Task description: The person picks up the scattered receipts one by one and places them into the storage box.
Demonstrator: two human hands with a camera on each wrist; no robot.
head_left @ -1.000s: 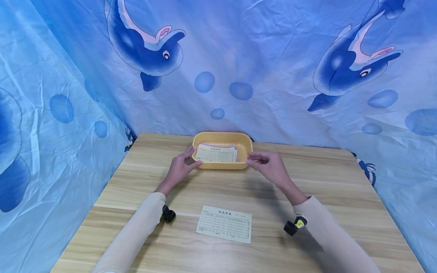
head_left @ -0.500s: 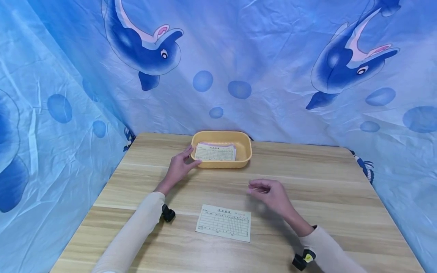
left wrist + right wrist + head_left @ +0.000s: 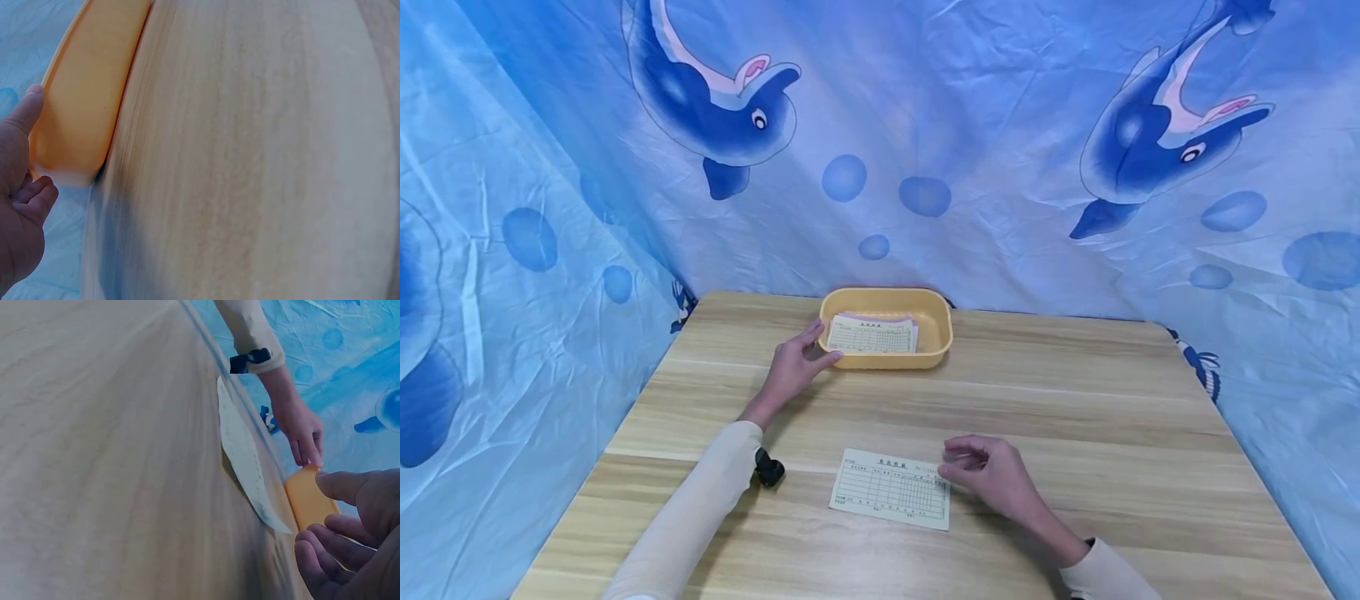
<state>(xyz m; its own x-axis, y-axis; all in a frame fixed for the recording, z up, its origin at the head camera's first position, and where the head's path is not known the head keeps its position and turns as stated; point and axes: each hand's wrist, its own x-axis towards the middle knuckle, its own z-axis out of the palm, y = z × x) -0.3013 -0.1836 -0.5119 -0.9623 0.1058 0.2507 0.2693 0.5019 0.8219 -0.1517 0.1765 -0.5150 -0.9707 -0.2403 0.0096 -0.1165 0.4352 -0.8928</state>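
Observation:
A yellow plastic basket (image 3: 934,359) stands at the far edge of the table, with a stack of printed receipt slips (image 3: 871,335) lying in its left part. My left hand (image 3: 792,367) holds the basket's left end, thumb at the front rim and fingers at the side. A single printed receipt slip (image 3: 887,492) lies on the table nearer to me. Over its right edge is my right hand (image 3: 996,475), fingers loosely bent and thumb apart from them, gripping nothing. In the right wrist view, a gap shows between the slip (image 3: 240,447) and the right hand (image 3: 356,531).
The wooden table (image 3: 1075,400) has a blue dolphin-print cloth (image 3: 1000,167) hanging behind it and along the left side. Dark blue tassel-like patterns (image 3: 1198,367) show by the table's far corners.
My right hand has left the basket's right end and come back toward me, to the right edge of the single slip. The left hand has stayed at the basket.

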